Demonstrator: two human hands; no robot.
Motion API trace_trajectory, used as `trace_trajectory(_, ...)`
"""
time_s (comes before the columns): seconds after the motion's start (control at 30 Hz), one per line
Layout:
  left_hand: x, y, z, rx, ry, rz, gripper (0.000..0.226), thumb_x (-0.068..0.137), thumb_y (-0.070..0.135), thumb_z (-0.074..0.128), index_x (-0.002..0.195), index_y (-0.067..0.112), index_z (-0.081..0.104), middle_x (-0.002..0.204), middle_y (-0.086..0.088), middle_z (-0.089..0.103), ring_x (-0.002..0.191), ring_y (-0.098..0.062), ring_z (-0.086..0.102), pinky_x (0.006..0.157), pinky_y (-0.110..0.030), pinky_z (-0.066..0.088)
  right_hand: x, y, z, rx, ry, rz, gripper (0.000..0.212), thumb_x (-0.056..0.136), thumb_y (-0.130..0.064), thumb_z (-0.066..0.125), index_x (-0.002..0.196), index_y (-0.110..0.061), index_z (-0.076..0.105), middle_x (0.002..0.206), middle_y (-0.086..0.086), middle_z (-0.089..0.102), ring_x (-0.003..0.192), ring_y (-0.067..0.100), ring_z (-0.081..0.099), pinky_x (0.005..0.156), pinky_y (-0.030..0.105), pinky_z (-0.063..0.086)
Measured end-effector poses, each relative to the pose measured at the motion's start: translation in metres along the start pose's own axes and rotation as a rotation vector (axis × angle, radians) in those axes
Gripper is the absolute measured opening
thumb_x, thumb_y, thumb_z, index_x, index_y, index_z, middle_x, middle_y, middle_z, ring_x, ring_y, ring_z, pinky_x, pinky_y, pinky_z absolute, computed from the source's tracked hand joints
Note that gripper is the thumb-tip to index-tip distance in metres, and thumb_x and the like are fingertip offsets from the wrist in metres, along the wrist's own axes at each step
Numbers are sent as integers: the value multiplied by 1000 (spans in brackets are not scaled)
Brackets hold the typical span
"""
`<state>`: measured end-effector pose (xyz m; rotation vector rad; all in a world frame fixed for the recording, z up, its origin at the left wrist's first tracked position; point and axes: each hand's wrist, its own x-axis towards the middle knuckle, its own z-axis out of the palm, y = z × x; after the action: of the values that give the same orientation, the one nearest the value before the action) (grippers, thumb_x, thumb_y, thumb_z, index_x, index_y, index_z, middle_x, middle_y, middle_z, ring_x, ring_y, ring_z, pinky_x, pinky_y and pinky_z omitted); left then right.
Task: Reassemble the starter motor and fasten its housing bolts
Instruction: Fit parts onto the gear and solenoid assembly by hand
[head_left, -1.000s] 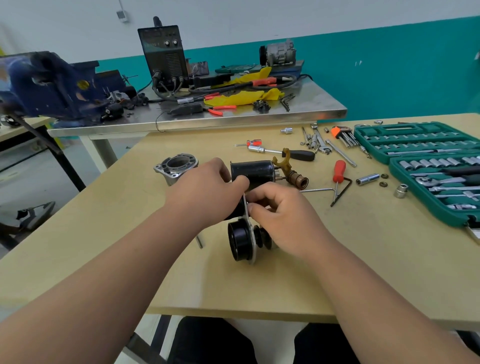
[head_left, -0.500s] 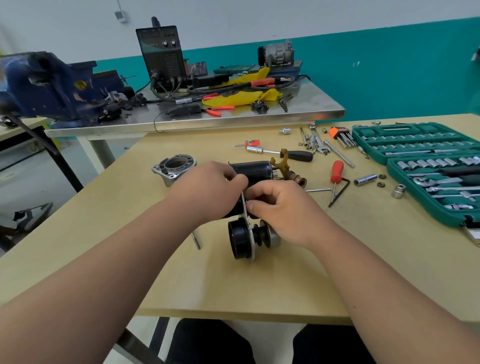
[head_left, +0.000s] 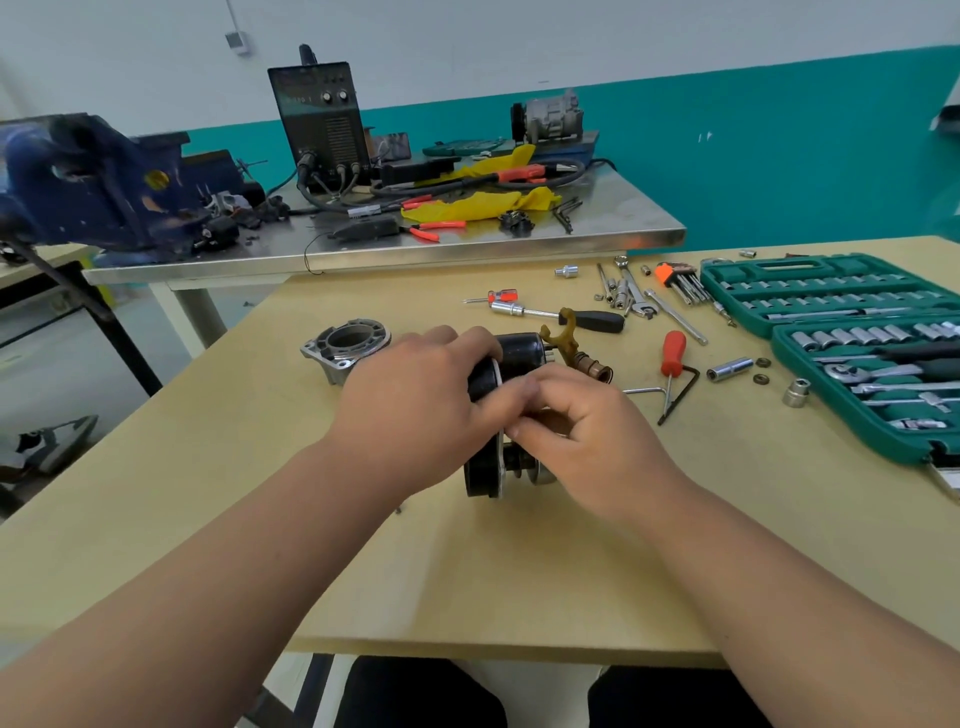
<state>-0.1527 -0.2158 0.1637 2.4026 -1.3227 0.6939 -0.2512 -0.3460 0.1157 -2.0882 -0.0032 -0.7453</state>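
Note:
The black starter motor body lies on the wooden table, with a thin metal plate across it and a pulley-like end facing right. My left hand grips the black part from the left. My right hand pinches at the plate's upper edge, its fingers curled over the shaft side. Behind them lies the black solenoid with a brown fork lever and a plunger. The aluminium nose housing sits apart to the left.
An open green socket set fills the right side. Between it and the motor lie a red screwdriver, hex keys, loose sockets, nuts and a ratchet driver. A steel bench with a blue vise stands behind.
My right hand's fingers have shifted up along the plate's edge, and my left fingers have closed further over the top of the motor. The motor has stayed where it was.

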Motion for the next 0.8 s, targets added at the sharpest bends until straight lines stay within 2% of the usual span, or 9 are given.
trace_trajectory(0.07, -4, 2, -2, 9, -9, 35, 63, 74, 76, 23, 105, 33, 58, 83, 10, 59, 78, -14, 55, 56, -26, 38, -4, -1, -2, -22, -7, -19, 18, 87, -10, 65, 90, -27, 68, 93, -19, 60, 92, 5, 60, 77, 21, 51)
trace_trajectory(0.17, -7, 4, -5, 39, -9, 49, 57, 74, 64, 25, 106, 29, 57, 84, 6, 59, 78, -19, 56, 56, -27, 38, -7, -4, -2, -82, -10, -65, 12, 88, -9, 66, 91, -19, 71, 97, -15, 59, 93, 5, 58, 79, 23, 50)
trace_trajectory(0.33, -9, 2, -8, 101, -27, 47, 52, 78, 58, 23, 106, 27, 54, 85, 4, 57, 76, -22, 54, 55, -27, 27, -7, -8, 5, -85, 28, -83, 9, 89, -9, 64, 92, -12, 71, 98, -11, 58, 92, 5, 56, 79, 28, 51)
trace_trajectory(0.43, -9, 1, -9, 108, -52, 68, 49, 81, 57, 25, 109, 27, 52, 88, 4, 56, 79, -22, 55, 55, -28, 25, -6, -8, 5, -73, -13, -11, 7, 90, -16, 64, 91, -22, 67, 102, -19, 54, 96, 0, 54, 82, 22, 50)
trace_trajectory(0.57, -9, 3, -11, 154, -64, 119, 60, 79, 59, 14, 114, 27, 52, 94, 3, 58, 81, -23, 57, 57, -28, 27, -8, -6, 4, -93, 11, -17, 4, 88, -14, 66, 88, -16, 69, 103, -19, 53, 98, -3, 52, 78, 9, 44)
trace_trajectory(0.7, -8, 3, -13, 168, -82, 134, 58, 83, 58, 16, 116, 26, 52, 96, 2, 59, 83, -24, 59, 58, -28, 28, -9, -7, 4, -66, 23, -32, 11, 84, -10, 69, 87, -20, 66, 99, -16, 55, 94, -1, 54, 79, 9, 42)
trace_trajectory(0.8, -7, 2, -11, 173, -91, 125, 51, 85, 55, 23, 116, 26, 51, 96, 2, 58, 85, -25, 58, 58, -29, 28, -8, -8, 3, -50, 24, -28, 9, 84, -10, 69, 88, -18, 68, 96, -15, 56, 92, 1, 55, 79, 12, 44)
